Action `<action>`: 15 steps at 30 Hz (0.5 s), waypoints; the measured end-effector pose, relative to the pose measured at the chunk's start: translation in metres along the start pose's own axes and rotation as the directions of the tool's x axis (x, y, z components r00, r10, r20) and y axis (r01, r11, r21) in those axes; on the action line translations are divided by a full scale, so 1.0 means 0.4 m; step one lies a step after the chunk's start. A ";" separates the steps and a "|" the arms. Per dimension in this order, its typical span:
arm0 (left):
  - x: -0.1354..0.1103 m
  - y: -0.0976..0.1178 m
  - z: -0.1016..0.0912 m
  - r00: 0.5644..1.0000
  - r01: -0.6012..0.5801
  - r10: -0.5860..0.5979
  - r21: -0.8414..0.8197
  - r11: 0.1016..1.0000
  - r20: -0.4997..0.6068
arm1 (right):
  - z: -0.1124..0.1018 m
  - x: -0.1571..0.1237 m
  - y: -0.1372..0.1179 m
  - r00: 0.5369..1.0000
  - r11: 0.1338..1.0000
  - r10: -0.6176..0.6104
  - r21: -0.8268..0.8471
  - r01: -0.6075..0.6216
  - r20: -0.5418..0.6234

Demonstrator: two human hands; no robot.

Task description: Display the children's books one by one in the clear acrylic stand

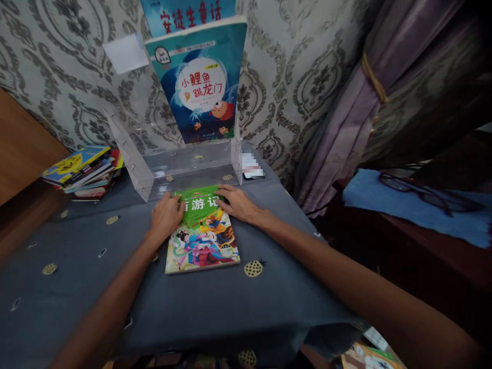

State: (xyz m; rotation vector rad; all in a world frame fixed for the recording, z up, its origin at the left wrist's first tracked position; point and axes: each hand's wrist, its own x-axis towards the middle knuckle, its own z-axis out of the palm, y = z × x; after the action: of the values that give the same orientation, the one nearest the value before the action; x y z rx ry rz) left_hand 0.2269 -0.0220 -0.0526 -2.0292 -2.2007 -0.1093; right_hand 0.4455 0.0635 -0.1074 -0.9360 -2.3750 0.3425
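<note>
Both arms reach forward, the left hand [166, 217] and right hand [236, 201] resting loosely open, palms down, on the top corners of a green book [202, 243] lying flat on the table [77, 266].

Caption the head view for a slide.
Left hand and right hand touch a green illustrated paperback on grey tablecloth before a clear acrylic stand.

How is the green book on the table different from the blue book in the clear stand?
The green book lies flat on the grey cloth; the blue book stands upright in the clear stand. The left hand and right hand rest on the green book's top edge; nothing touches the blue book. Both have cartoon covers with big Chinese letters.
</note>
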 end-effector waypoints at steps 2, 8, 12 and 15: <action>-0.006 0.006 -0.006 1.000 -0.005 0.005 0.051 0.999 0.000 | 0.006 -0.003 0.003 1.000 1.000 0.002 0.003 -0.002 -0.009; -0.050 0.060 -0.014 0.957 -0.288 0.289 0.051 0.956 0.002 | 0.002 -0.012 -0.006 0.999 1.000 -0.005 -0.007 0.004 -0.032; -0.107 0.097 -0.035 0.800 -0.593 0.599 -0.120 0.796 0.025 | -0.008 -0.015 -0.010 1.000 1.000 -0.008 -0.002 0.008 -0.009; -0.149 0.113 -0.062 0.697 -0.703 0.717 -0.173 0.690 0.025 | -0.013 -0.016 -0.013 1.000 1.000 -0.009 -0.001 0.009 -0.005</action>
State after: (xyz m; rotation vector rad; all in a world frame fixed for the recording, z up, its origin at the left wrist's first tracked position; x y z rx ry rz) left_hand 0.2778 -0.0805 -0.0393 -2.8659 -1.2971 -0.0933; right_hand 0.4497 0.0556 -0.1035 -0.9260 -2.3739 0.3350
